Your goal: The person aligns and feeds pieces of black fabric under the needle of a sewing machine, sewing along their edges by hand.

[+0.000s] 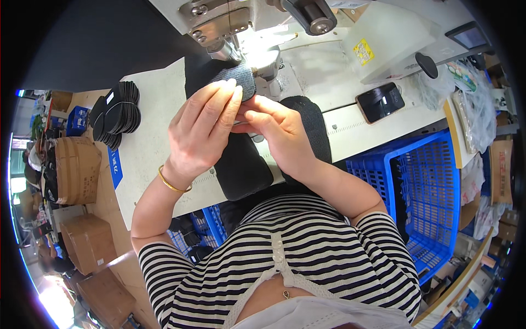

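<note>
A small grey fabric piece (241, 77) with a rounded end lies just below the needle area of a sewing machine (222, 33). My left hand (203, 129) has its fingers pressed together on the near edge of this piece. From the right, my right hand (279, 129) pinches close by, its fingertips meeting the left hand's at the same edge. What lies between the fingertips is partly hidden. Beneath my hands, a long black padded piece (244, 170) hangs over the table's front edge. Another black textured piece (313, 126) lies behind my right wrist.
Bundled black cut pieces (118, 112) sit at the white table's (159, 137) left end. A phone (379, 102) lies to the right. Below the table's right side stands a blue plastic crate (427, 192). Cardboard boxes (87, 241) stand on the floor at left.
</note>
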